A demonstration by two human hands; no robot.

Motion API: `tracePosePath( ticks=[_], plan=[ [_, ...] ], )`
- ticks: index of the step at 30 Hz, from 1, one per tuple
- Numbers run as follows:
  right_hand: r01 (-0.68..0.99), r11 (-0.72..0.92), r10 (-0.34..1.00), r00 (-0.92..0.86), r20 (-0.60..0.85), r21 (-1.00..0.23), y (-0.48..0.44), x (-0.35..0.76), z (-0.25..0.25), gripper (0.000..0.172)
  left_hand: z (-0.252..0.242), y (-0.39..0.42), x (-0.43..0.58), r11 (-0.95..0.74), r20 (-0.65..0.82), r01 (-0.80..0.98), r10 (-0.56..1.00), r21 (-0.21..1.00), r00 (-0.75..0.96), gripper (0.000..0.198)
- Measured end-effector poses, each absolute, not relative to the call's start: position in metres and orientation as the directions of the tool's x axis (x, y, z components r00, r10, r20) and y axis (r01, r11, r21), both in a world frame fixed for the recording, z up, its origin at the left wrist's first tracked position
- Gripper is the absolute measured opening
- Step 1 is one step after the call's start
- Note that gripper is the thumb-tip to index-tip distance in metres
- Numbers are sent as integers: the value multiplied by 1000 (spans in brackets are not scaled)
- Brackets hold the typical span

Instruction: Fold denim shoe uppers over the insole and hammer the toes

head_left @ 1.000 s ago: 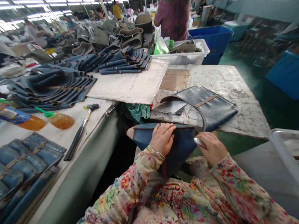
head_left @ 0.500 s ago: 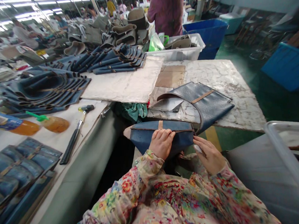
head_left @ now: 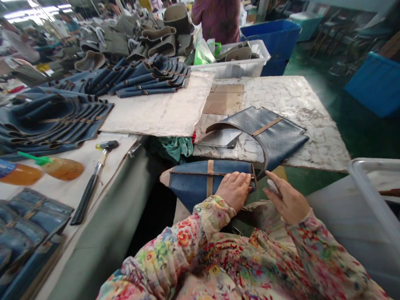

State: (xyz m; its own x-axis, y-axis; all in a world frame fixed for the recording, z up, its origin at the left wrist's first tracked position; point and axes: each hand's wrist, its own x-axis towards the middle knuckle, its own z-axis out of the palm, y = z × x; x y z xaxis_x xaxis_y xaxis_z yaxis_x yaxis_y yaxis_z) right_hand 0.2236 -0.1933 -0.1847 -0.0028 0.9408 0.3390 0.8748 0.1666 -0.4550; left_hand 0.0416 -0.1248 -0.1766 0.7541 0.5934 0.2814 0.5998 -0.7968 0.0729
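Note:
A folded blue leather piece with a tan strap across it lies over my lap, beside the table edge. My left hand rests on its right part, fingers closed over it near the right end. Just right of that end is my right hand, apart from the piece, its index finger pointing forward. A small whitish thing shows between the thumb and index finger; its kind is too small to tell. A second blue leather piece with a tan strap lies on the table ahead.
A hammer and glue bottles lie on the left table. Stacked blue leather pieces stand behind them. A grey bin is close on my right. A person stands beyond the white crate.
My left hand has slid right along the leather piece, uncovering more of the tan strap. My right hand has come away from the piece's right end.

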Motion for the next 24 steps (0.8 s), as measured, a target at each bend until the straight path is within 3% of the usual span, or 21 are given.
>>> tracePosePath(
  ticks=[3, 8, 24],
  plan=[
    [901, 141, 936, 12, 351, -409, -184, 225, -183, 51, -175, -125, 47, -797, 286, 597, 596, 92, 751, 39],
    [909, 208, 896, -30, 442, -360, -173, 217, -189, 41, -168, -120, 48, -789, 242, 603, 612, 121, 753, 35],
    [891, 308, 900, -159, 406, -334, -163, 180, -178, 30, -162, -116, 8, -776, 286, 617, 625, 130, 726, 30]
  ],
)
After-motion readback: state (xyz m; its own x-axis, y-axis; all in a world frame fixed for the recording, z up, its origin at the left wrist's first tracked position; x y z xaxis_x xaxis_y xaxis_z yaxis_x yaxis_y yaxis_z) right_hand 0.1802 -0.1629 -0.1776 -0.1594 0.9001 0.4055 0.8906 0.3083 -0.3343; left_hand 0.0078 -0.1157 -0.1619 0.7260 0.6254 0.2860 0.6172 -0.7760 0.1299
